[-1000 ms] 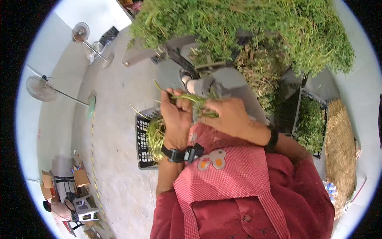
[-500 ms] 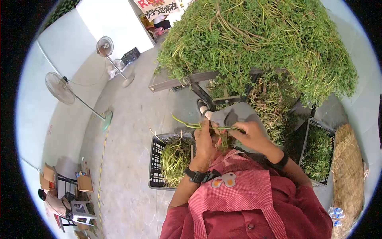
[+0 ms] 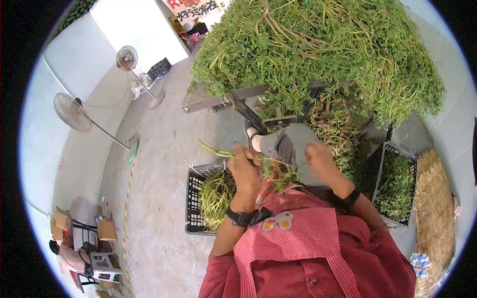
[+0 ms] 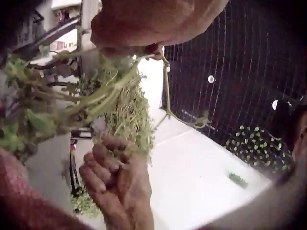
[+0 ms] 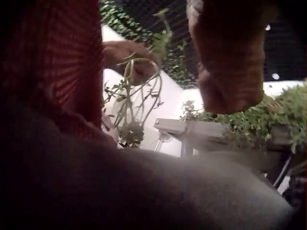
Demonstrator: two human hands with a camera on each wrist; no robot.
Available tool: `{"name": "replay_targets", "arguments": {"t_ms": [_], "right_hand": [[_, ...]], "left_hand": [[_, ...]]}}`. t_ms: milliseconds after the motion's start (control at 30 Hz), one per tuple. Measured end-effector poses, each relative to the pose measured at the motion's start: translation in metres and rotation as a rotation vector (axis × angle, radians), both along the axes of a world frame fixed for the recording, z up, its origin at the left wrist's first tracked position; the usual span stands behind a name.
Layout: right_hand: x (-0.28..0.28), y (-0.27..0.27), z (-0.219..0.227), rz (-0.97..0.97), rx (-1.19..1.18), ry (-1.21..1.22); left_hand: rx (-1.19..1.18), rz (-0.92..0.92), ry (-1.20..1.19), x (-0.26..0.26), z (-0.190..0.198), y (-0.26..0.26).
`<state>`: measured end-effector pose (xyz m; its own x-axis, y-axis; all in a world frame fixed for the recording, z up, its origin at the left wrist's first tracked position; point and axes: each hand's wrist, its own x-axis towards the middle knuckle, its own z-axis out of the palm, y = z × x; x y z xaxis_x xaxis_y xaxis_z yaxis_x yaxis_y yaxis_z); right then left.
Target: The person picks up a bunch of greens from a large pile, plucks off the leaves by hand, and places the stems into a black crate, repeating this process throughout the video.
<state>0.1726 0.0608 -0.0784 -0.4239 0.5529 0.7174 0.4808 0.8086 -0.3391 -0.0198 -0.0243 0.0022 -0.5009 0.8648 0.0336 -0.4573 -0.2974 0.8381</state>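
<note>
My left hand (image 3: 246, 171) grips a small bunch of leafy green stems (image 3: 280, 171) in front of the apron, its bare stem ends jutting out to the left. In the left wrist view the stems (image 4: 103, 98) hang below that hand's fingers, leaves to the left. My right hand (image 3: 323, 164), blurred, stands to the right of the bunch, apart from it. The left wrist view shows the right hand (image 4: 124, 187) with bent fingers and green bits at the fingertips; I cannot tell whether it pinches them. Pale stems (image 3: 216, 201) fill a black crate (image 3: 194, 208) beside the left forearm.
A table (image 3: 203, 102) ahead bears a large heap of leafy greens (image 3: 318, 49). Brownish trimmings (image 3: 333, 131) lie beneath it. Another crate (image 3: 380, 174) of greens and a straw mat (image 3: 435, 208) are on the right. Two standing fans (image 3: 72, 113) and a seated person (image 3: 72, 256) are at the left.
Both hands were together at the stems; the right hand has now parted from them towards the right. The left hand keeps its hold, slightly further left than half a second ago. The head view has shifted.
</note>
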Motion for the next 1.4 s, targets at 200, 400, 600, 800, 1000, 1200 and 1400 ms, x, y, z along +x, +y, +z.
{"name": "replay_targets", "arguments": {"t_ms": [200, 400, 600, 800, 1000, 1200, 1400], "right_hand": [[0.019, -0.028, 0.078, 0.394, -1.427, 0.948], [-0.01, -0.048, 0.088, 0.305, -0.86, 0.335], [-0.03, -0.052, 0.064, 0.445, -0.845, 0.141], [-0.009, -0.046, 0.071, 0.532, -1.416, 0.68], [-0.001, -0.049, 0.081, 0.569, -1.388, 0.894], [-0.004, -0.059, 0.066, 0.544, -1.448, 0.673], [-0.014, -0.072, 0.074, 0.403, -1.282, 0.115]], "left_hand": [[-0.093, -0.001, -0.129, -0.016, 0.008, -0.001], [-0.139, -0.151, -0.128, -0.003, 0.009, -0.004], [-0.182, -0.111, -0.189, 0.0, 0.014, -0.006], [-0.074, -0.296, -0.363, -0.026, -0.004, -0.005], [-0.018, -0.389, -0.455, -0.022, 0.005, -0.004], [0.014, -0.428, -0.447, -0.019, 0.007, -0.005], [0.072, -0.433, -0.386, -0.022, 0.001, -0.003]]}}
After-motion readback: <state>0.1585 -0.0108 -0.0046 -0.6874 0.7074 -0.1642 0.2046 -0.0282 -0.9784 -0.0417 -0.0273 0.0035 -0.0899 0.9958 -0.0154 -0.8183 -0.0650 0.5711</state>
